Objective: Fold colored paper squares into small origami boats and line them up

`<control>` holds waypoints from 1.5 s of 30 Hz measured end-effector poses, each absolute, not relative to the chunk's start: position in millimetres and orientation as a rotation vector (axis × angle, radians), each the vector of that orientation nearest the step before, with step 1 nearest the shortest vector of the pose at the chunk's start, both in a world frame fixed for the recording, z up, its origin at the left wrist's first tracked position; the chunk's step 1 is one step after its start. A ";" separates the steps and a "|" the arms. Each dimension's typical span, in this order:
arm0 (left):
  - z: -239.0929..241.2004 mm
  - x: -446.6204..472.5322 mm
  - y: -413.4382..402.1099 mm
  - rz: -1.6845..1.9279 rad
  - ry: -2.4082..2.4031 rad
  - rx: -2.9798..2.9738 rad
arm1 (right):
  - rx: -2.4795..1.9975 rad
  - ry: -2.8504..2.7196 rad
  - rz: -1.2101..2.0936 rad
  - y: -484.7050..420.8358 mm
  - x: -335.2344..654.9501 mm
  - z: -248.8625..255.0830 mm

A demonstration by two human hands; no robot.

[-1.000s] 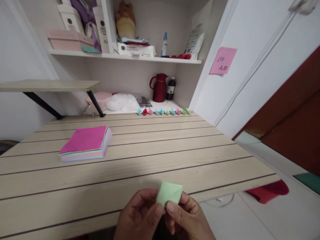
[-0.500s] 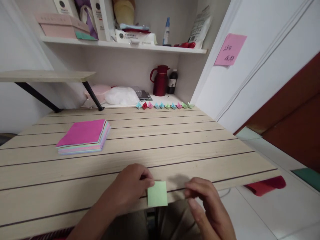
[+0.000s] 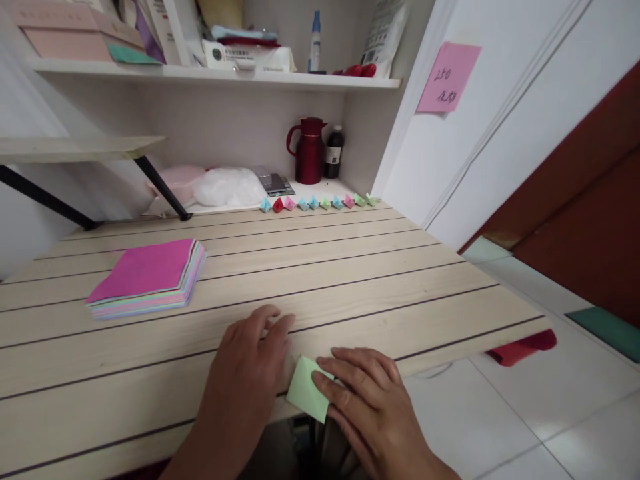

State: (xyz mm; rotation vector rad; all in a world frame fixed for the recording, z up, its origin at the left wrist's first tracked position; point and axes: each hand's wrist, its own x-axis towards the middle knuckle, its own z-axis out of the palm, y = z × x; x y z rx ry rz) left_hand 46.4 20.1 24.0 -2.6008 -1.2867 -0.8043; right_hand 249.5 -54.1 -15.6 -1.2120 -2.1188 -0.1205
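A small folded light green paper [image 3: 304, 395] lies flat on the wooden table [image 3: 350, 280] near its front edge. My left hand [image 3: 250, 363] lies flat and open on the table just left of the paper, touching its edge. My right hand [image 3: 367, 407] rests with fingers stretched out, its fingertips pressing on the paper's right side. A stack of coloured paper sheets [image 3: 146, 279], magenta on top, sits at the left of the table.
A row of several small folded paper shapes [image 3: 317, 202] lines the table's far edge. Behind stand a red jug [image 3: 309, 151], a dark bottle [image 3: 334, 152] and a white bag [image 3: 224, 187]. A shelf [image 3: 215, 73] holds boxes. A pink note [image 3: 447, 77] sticks on the door.
The green paper, held up in both hands a second ago, now lies flat on the table. Both hands have come down and flattened onto it.
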 end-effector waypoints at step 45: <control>-16.0 60.4 -30.4 -1.101 -1.516 -2.344 | -1.507 -1.933 0.313 -35.2 236.3 9.6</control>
